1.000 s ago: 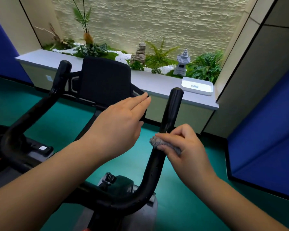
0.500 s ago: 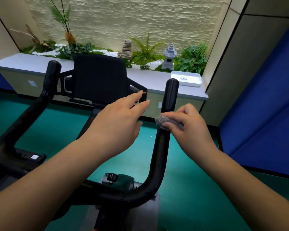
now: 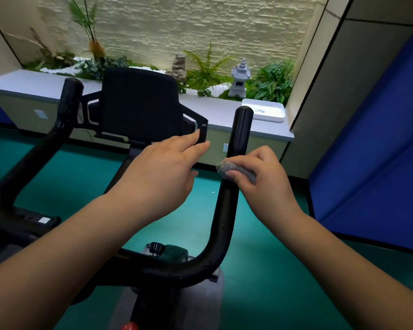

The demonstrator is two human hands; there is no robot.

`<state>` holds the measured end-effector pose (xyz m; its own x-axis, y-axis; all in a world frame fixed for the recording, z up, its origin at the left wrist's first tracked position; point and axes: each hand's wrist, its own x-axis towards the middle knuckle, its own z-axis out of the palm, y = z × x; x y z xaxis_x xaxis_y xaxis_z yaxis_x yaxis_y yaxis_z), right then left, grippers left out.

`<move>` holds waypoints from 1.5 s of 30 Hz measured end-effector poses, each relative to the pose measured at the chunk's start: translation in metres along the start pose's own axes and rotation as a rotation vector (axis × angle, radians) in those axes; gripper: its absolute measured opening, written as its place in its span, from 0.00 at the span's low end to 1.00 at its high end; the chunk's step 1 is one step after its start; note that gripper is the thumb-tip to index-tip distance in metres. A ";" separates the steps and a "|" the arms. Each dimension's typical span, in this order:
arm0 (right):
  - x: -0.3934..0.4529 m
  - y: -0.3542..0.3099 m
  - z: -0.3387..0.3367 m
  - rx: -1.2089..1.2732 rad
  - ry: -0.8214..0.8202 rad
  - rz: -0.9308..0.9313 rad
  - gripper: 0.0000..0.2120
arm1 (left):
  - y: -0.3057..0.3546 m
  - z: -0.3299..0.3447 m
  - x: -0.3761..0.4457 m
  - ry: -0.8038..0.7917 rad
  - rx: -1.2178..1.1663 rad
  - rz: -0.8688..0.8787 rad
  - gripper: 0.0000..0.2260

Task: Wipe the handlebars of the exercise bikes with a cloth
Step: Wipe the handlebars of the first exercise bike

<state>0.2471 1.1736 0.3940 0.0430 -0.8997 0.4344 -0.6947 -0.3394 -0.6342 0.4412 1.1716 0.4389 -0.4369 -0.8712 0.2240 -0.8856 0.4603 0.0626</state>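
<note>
A black exercise-bike handlebar curves up on both sides. Its right upright bar (image 3: 239, 136) stands in the middle right, its left bar (image 3: 65, 110) at the left. My right hand (image 3: 265, 179) grips a small grey cloth (image 3: 234, 171) and presses it against the right bar, well below the bar's tip. My left hand (image 3: 162, 172) hovers with straight fingers just left of that bar, in front of the black console screen (image 3: 138, 103), holding nothing.
A grey ledge (image 3: 224, 115) with plants, a small stone lantern (image 3: 240, 79) and a white tray (image 3: 267, 113) runs behind the bike. Blue padded panels (image 3: 372, 151) stand at the right. The floor (image 3: 260, 270) is green. A black knob (image 3: 156, 247) sits below the handlebar.
My right hand has slid the cloth up the right bar. My left hand stays raised beside it, and the camera view has shifted slightly.
</note>
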 end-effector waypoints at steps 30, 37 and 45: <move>-0.062 -0.004 0.038 0.999 -0.036 0.891 0.17 | 0.019 -0.006 -0.002 0.013 0.027 -0.142 0.24; -0.021 -0.002 0.019 1.105 -0.055 0.932 0.16 | 0.016 -0.005 -0.003 0.026 0.008 -0.135 0.24; -0.038 -0.012 0.020 1.088 -0.052 0.903 0.15 | 0.013 -0.004 -0.004 0.037 -0.027 -0.122 0.23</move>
<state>0.2682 1.2064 0.3729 -0.0693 -0.9186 -0.3890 0.3941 0.3330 -0.8566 0.4318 1.1821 0.4428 -0.3199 -0.9141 0.2493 -0.9268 0.3566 0.1180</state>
